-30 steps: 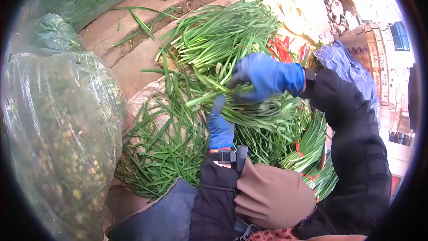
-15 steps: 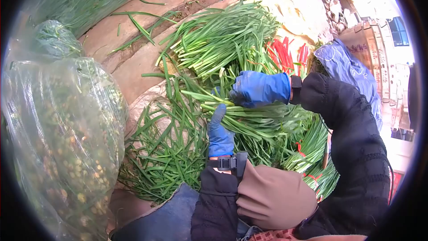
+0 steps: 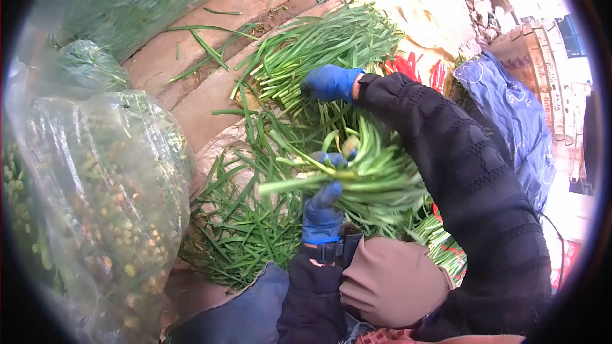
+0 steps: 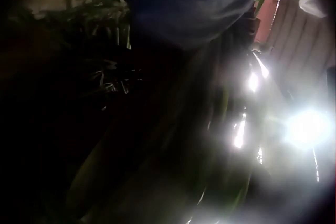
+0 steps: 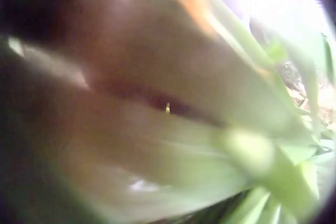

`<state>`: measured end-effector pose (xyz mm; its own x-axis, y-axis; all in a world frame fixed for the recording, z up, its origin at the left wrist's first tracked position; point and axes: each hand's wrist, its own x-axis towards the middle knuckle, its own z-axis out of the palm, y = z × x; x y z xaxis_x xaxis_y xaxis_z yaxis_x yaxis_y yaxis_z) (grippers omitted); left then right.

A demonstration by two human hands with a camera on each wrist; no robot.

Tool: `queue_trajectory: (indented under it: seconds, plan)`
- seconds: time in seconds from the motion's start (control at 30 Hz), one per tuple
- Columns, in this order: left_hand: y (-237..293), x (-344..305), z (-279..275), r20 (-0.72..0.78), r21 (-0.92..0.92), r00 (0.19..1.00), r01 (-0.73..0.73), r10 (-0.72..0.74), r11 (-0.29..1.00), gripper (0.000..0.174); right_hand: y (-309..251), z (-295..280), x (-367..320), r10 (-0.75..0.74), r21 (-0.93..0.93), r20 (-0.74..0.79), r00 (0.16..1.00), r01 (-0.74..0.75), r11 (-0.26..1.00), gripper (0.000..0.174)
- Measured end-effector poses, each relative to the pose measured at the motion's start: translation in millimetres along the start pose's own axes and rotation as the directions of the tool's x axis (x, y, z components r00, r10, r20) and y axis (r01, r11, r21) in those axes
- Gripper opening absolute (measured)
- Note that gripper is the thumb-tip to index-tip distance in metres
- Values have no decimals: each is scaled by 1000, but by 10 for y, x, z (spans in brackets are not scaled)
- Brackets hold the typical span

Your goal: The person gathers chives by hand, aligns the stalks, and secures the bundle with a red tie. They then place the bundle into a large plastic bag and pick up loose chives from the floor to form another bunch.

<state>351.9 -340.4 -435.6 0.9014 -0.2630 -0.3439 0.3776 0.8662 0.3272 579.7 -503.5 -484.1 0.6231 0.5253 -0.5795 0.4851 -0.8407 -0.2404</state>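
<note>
Garlic chives (image 3: 382,185) lie across the gloved left hand (image 3: 324,207), whose thumb and fingers grip them near the pale stem ends. Their leaves fan out to the right, blurred. Above, the gloved right hand (image 3: 328,83) is at the stem ends of a larger pile of chives (image 3: 338,38), fingers pointing down among the stalks. I cannot tell whether those fingers hold any. Dark and glare fill most of the left wrist view, with a blue glove (image 4: 191,3) at its top. Blurred green leaves (image 5: 273,171) sit close to the right wrist camera.
Loose leaves (image 3: 255,236) cover the ground at lower left. Large clear plastic bags (image 3: 108,216) of greens stand at left. Red ties (image 3: 408,67) lie beyond the right arm, near a blue plastic bag (image 3: 510,114). Bundled chives (image 3: 443,245) lie by the knee.
The right hand has left the held chives and moved up and left to the pile. The left hand's chives have swung lower and spread out.
</note>
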Motion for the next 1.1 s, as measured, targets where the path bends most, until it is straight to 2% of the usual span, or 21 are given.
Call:
queue_trajectory:
  seconds: [0.03, 0.07, 0.1, 0.2, 0.27, 0.3, 0.33, 0.4, 0.43, 0.47, 0.53, 0.57, 0.67, 0.73, 0.77, 0.83, 0.87, 0.9, 0.97, 1.03, 1.1]
  plan:
    - [244, -56, 270, 85, -81, 994, 71, -64, 994, 53, 41, 52, 69, -34, -46, -19, 999, 33, 998, 27]
    - [257, 18, 251, 231, -126, 970, -46, 75, 991, 47, 60, 114, 102, -39, -45, -34, 999, 38, 998, 27]
    - [342, -9, 341, 276, -177, 957, -38, 86, 984, 47, 96, 176, 111, -44, -24, -67, 997, 43, 999, 24]
    - [614, -74, 626, 369, -201, 919, -67, 139, 977, 47, -86, -104, -91, -34, 28, -46, 998, 36, 999, 22]
    - [831, -155, 894, 358, -239, 918, -84, 168, 967, 46, -367, -622, -427, 54, 240, -135, 989, -20, 971, 30]
    - [930, -180, 1059, 362, -275, 910, -103, 202, 956, 46, -491, -880, -639, 11, 501, -215, 977, 100, 860, 39]
    - [1016, -177, 1149, 417, -251, 878, -138, 236, 958, 47, -627, -1158, -882, -13, 706, -301, 954, 232, 670, 49]
    - [1242, -328, 1469, 416, -125, 885, -172, 209, 977, 48, -972, -1778, -1414, -216, 816, -188, 958, 275, 509, 53]
    - [1312, -406, 1566, 405, -100, 890, -186, 210, 978, 57, -1238, -2028, -1757, -264, 833, -205, 943, 309, 458, 56]
    - [1359, -438, 1648, 543, -249, 785, -189, 298, 950, 68, -1534, -2200, -2116, -313, 848, -222, 923, 341, 405, 61]
    - [1516, -671, 1887, 636, -272, 703, -182, 319, 945, 75, -2036, -2393, -2758, -410, 938, -191, 892, 289, 191, 75]
    - [1539, -823, 2032, 652, -259, 682, -210, 331, 943, 75, -2158, -2389, -2952, -471, 937, -178, 864, 295, 187, 82]
    - [1570, -1388, 2328, 599, -191, 693, -363, 402, 912, 71, -2636, -2417, -3543, -535, 955, -40, 844, 190, 229, 95]
    - [1529, -1842, 2403, 568, -130, 738, -357, 365, 925, 73, -2904, -2251, -3798, -577, 984, -20, 816, 118, 132, 86]
    - [1490, -2104, 2452, 463, -68, 804, -387, 373, 920, 79, -3026, -2166, -3915, -560, 983, -40, 828, 134, 128, 82]
    - [1483, -2456, 2397, 480, 34, 791, -450, 380, 892, 83, -3302, -1952, -4116, -530, 977, -100, 842, 183, 106, 71]
    - [1517, -2624, 2320, 497, 137, 783, -495, 373, 858, 87, -3403, -1831, -4127, -497, 942, -110, 861, 250, 224, 66]
    - [1629, -2921, 2107, 362, 263, 921, -251, 146, 931, 96, -3497, -1689, -4100, -510, 930, -126, 851, 280, 238, 64]
    - [1615, -3208, 1977, 377, 233, 900, -322, 220, 918, 99, -3698, -1374, -4006, -549, 919, -123, 827, 304, 252, 62]
    - [1603, -3493, 1910, 394, 201, 872, -392, 292, 898, 102, -3891, -1104, -3919, -566, 980, -88, 820, 175, 100, 63]
    - [1591, -3733, 1821, 226, 284, 906, -414, 359, 865, 98, -4064, -945, -3866, -611, 971, -66, 789, 191, 142, 62]
